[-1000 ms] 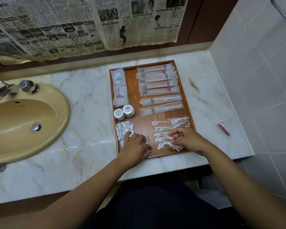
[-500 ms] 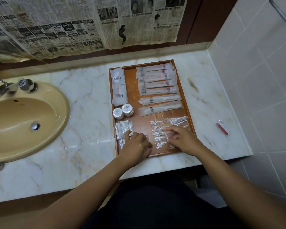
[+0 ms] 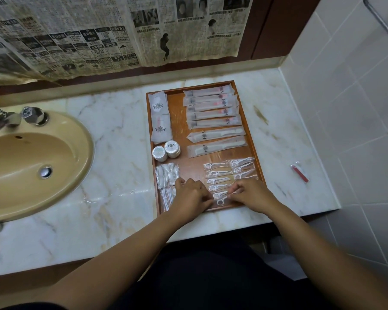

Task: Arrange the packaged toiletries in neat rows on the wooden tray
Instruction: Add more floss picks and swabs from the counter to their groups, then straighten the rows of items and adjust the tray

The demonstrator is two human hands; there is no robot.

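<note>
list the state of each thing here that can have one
toothbrush packets, wrapped, overlapped in a row on wooden tray
comb packets, wrapped, two, lying apart
round tins, lids on, side by side
floss pick packets, laid in two columns
nearest floss pick packet, pinched by right hand
left hand, fingers curled at that packet, grip unclear
red packet, off the tray on the counter
tap, no water running

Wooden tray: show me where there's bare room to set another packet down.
Bare wood on the wooden tray: a strip between the sachets and the toothbrush packets, and a patch bordered by the round tubs, comb packets, cotton swabs and floss picks. Crowded at the near edge, where the left hand and right hand meet.
</note>
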